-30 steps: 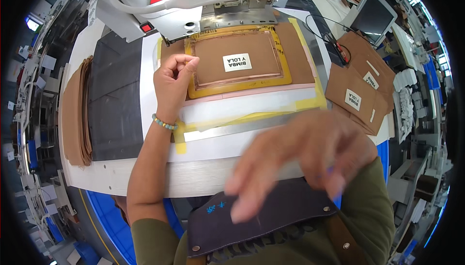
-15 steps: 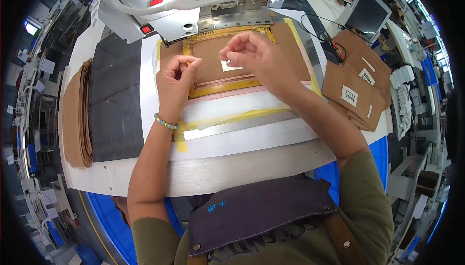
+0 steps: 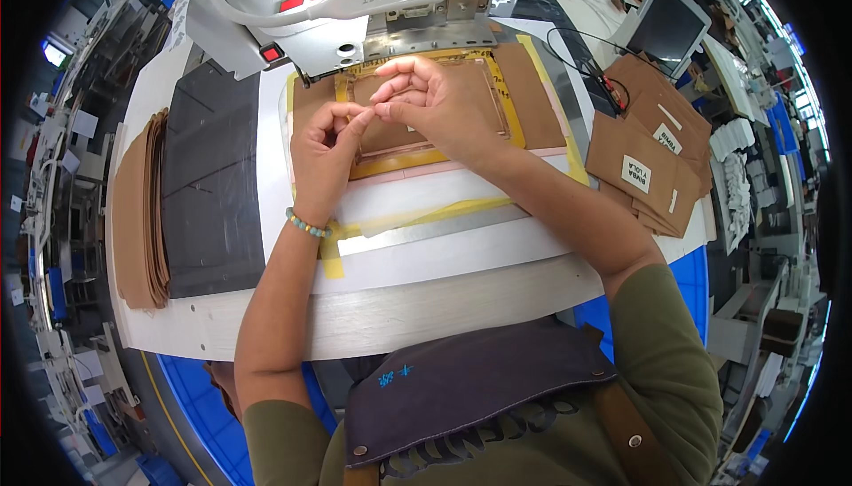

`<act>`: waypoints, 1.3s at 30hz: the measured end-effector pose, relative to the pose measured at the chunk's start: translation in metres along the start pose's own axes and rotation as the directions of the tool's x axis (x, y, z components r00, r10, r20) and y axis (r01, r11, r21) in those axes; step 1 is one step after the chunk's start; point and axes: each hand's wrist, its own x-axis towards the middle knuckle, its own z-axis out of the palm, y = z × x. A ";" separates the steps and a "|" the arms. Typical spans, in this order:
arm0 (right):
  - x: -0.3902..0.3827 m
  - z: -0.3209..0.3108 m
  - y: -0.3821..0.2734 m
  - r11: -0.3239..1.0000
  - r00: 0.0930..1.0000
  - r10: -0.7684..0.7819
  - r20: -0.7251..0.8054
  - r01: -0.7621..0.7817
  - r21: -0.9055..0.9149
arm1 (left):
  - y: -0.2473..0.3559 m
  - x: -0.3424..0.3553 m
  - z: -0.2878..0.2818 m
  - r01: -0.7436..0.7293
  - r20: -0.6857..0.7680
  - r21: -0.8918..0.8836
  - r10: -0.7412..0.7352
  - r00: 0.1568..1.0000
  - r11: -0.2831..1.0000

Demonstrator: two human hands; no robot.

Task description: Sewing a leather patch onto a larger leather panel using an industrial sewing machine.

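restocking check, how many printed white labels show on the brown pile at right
2: the near label in front, the far label behind it; more may be hidden beneath.

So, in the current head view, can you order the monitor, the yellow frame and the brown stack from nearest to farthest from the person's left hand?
From the left hand:
1. Yellow frame: right beside it, on its right.
2. Brown stack: off to its left, near the table's edge.
3. Monitor: farthest, at the far right.
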 end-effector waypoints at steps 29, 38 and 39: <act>-0.047 -0.137 -0.090 0.767 0.935 -0.309 -0.174 0.137 -0.626 | 0.002 0.001 -0.001 -0.008 -0.003 0.078 0.008 1.000 0.997; -0.208 -0.437 -0.205 -0.598 0.603 -0.598 -0.528 -0.774 -0.206 | -0.012 0.005 -0.005 0.032 -0.031 0.137 -0.028 0.999 0.990; -0.218 -0.448 -0.201 -0.210 0.487 -0.526 -0.697 -0.869 -0.448 | -0.013 0.006 -0.003 0.004 -0.053 0.143 0.004 0.999 0.990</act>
